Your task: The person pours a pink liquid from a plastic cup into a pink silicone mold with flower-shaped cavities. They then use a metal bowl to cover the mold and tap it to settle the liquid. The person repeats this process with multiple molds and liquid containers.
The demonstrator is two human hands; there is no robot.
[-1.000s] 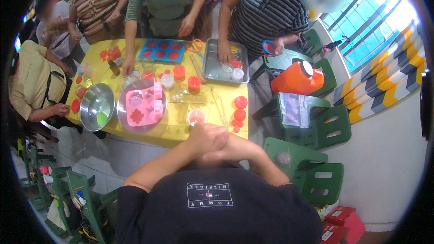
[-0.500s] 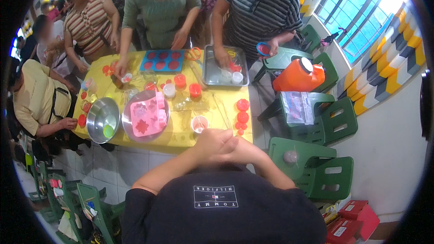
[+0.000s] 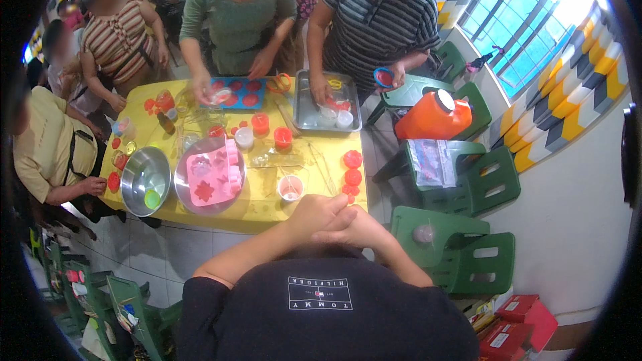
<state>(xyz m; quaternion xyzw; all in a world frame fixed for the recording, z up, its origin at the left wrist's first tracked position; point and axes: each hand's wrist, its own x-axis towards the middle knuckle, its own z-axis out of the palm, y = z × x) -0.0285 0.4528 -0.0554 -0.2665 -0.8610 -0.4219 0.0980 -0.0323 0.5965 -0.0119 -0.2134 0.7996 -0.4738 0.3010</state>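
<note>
My left hand and my right hand are clasped together in front of my body, fingers wrapped over each other. No object shows between them. They hover at the near edge of the yellow-covered table. Just beyond them stands a white cup with a pinkish-red inside and thin sticks in it. To its right lie red moulded pieces in a row. A pink silicone mould rests in a steel basin, left of my hands.
Another steel basin holds something green. Farther back are red-filled cups, a blue mould with red fillings, and a metal tray. Co-workers stand around the far side. Green chairs and an orange jug line the right.
My hands stay clasped. The co-worker in green has moved a hand with a small white cup from the bottle area to the blue mould. The view has shifted slightly.
</note>
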